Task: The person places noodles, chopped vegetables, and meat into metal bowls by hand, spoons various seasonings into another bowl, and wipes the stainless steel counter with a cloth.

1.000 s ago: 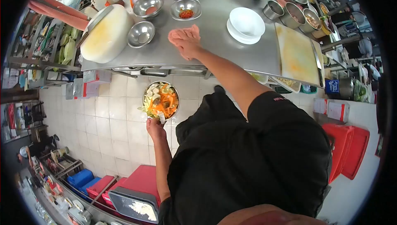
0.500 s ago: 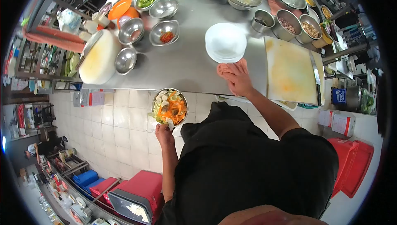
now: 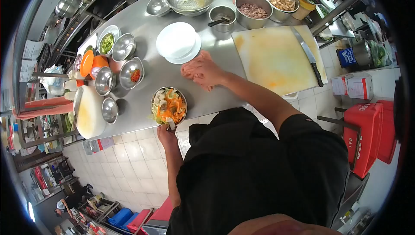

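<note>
My left hand [image 3: 167, 134] grips the near rim of a metal bowl [image 3: 186, 110] full of cut vegetables [image 3: 170, 105], pale green and orange pieces. The bowl is at the front edge of the steel table [image 3: 207, 96]; whether it rests on the top I cannot tell. My right hand [image 3: 209, 71] lies over a pink cloth [image 3: 194, 67] on the table, fingers curled onto it. Just beyond the cloth stand stacked white plates [image 3: 177, 41], close to it.
To the right lies a stained cutting board [image 3: 272, 62] with a knife [image 3: 309, 53] on it. Metal pots, one of diced meat [image 3: 253, 11], stand behind. Several small metal bowls [image 3: 132, 73] and a round white board [image 3: 90, 114] sit at the left.
My left hand has brought the vegetable bowl from over the floor to the table edge. The view has turned and shifted; my right hand stays on the cloth near the plates.
</note>
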A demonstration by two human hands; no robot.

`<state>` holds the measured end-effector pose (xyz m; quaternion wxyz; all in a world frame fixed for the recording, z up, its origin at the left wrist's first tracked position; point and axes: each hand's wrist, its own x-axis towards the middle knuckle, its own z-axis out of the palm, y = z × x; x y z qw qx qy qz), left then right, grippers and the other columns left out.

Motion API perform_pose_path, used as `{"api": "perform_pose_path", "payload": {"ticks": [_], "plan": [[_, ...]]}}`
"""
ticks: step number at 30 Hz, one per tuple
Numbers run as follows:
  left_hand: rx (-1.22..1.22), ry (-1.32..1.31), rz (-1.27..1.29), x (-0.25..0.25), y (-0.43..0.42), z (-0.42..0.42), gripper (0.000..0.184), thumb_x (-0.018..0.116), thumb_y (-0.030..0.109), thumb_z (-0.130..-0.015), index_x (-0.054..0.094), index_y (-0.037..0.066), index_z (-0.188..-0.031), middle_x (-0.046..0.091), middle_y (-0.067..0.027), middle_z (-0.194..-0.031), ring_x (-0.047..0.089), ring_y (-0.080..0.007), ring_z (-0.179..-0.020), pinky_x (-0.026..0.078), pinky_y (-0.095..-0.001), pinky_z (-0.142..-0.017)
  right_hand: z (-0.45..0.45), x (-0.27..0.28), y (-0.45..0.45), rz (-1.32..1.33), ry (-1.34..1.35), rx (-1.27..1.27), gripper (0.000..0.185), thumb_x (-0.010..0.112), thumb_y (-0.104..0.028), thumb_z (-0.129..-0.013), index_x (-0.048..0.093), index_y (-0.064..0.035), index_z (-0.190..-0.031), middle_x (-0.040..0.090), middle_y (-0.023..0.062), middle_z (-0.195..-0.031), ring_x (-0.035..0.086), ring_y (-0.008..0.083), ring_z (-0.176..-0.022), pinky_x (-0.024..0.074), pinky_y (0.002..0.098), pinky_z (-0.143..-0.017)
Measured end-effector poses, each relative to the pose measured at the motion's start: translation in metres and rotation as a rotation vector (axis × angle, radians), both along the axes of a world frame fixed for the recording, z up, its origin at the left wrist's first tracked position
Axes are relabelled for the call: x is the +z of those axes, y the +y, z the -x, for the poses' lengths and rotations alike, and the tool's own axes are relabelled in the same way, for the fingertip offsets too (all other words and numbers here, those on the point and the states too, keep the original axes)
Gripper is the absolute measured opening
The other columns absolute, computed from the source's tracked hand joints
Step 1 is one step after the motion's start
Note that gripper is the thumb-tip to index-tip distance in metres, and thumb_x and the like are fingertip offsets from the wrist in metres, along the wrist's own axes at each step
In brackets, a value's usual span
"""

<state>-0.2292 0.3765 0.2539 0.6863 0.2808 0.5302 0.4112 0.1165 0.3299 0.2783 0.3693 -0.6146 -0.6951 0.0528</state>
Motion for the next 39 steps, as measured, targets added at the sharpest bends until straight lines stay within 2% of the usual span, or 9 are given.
{"api": "perform_pose_path", "payload": {"ticks": [1,5,8,13,22,25,32,36,39], "plan": [[-0.027,0.000,-0.006,-0.002,0.003,-0.004,0.011,0.052,-0.002,-0.076,0.047,0.005,-0.083,0.058,-0.0097,-0.087,0.061,-0.0230,-0.075,0.055,-0.0373,-0.067,-0.013,0.022,-0.009,0.019,0.038,0.071,0.027,0.064,-0.021,-0.084,0.068,-0.0178,-0.111,0.062,0.0053,-0.116,0.053,0.0258,-0.116,0.0347,0.0417,-0.106],[-0.108,0.026,0.015,-0.013,0.018,-0.019,0.010,0.050,0.002,-0.077,0.047,0.003,-0.087,0.055,-0.0131,-0.092,0.060,-0.0292,-0.085,0.053,-0.0440,-0.073,-0.119,0.048,-0.049,-0.001,0.275,-0.627,0.033,0.066,-0.027,-0.085,0.066,-0.0090,-0.113,0.064,0.0144,-0.115,0.059,0.0313,-0.109,0.0484,0.0380,-0.092],[-0.134,0.004,-0.001,-0.020,0.020,-0.032,0.010,0.050,0.000,-0.076,0.046,0.004,-0.084,0.056,-0.0133,-0.092,0.060,-0.0287,-0.083,0.054,-0.0431,-0.071,-0.220,0.051,-0.082,0.005,0.092,-0.931,0.038,0.066,-0.030,-0.082,0.066,-0.0050,-0.111,0.065,0.0201,-0.109,0.063,0.0359,-0.101,0.0492,0.0408,-0.090],[-0.112,0.007,0.074,0.008,0.022,-0.052,0.016,0.051,-0.004,-0.076,0.045,0.010,-0.077,0.051,-0.0022,-0.071,0.052,-0.0139,-0.061,0.053,-0.0332,-0.064,-0.340,0.071,-0.120,0.146,-0.143,-1.309,0.045,0.070,-0.030,-0.076,0.066,-0.0040,-0.112,0.066,0.0251,-0.102,0.065,0.0361,-0.096,0.0505,0.0428,-0.087],[-0.088,0.028,0.067,0.011,0.025,-0.065,0.019,0.052,-0.005,-0.075,0.042,0.011,-0.073,0.048,-0.0006,-0.066,0.046,-0.0123,-0.054,0.052,-0.0318,-0.058,-0.442,0.062,-0.108,0.816,-0.310,-1.228,0.069,0.069,-0.038,-0.076,0.044,-0.0200,-0.138,0.041,0.0206,-0.143,0.046,0.0432,-0.126,0.0434,0.0484,-0.101],[-0.078,0.010,0.086,0.007,0.026,-0.066,0.019,0.052,-0.005,-0.075,0.042,0.011,-0.073,0.048,-0.0004,-0.066,0.046,-0.0123,-0.055,0.052,-0.0322,-0.058,-0.442,0.056,-0.100,0.779,-0.408,-1.221,0.075,0.070,-0.045,-0.073,0.046,-0.0167,-0.138,0.057,0.0203,-0.127,0.056,0.0366,-0.116,0.0450,0.0429,-0.099],[-0.082,0.015,0.087,0.011,0.023,-0.070,0.016,0.052,-0.003,-0.075,0.043,0.010,-0.074,0.050,-0.0020,-0.069,0.051,-0.0144,-0.059,0.054,-0.0339,-0.062,-0.490,0.030,-0.114,0.688,-0.099,-0.970,0.039,0.068,-0.017,-0.073,0.068,-0.0103,-0.112,0.070,0.0144,-0.099,0.069,0.0267,-0.086,0.0551,0.0378,-0.076],[-0.118,-0.001,0.103,0.022,0.023,-0.077,0.013,0.051,-0.004,-0.075,0.046,0.007,-0.080,0.055,-0.0059,-0.080,0.058,-0.0175,-0.070,0.055,-0.0356,-0.067,-0.497,0.062,-0.115,0.849,0.145,-1.038,0.044,0.069,-0.022,-0.074,0.066,-0.0091,-0.116,0.069,0.0136,-0.100,0.068,0.0247,-0.090,0.0559,0.0441,-0.067],[-0.154,-0.022,0.085,0.003,0.032,-0.063,0.013,0.050,-0.004,-0.075,0.046,0.007,-0.080,0.055,-0.0056,-0.080,0.058,-0.0177,-0.069,0.055,-0.0363,-0.067,-0.446,0.107,-0.095,0.917,0.143,-0.994,0.049,0.069,-0.031,-0.076,0.063,-0.0121,-0.121,0.068,0.0150,-0.108,0.066,0.0261,-0.098,0.0553,0.0433,-0.074]]}}
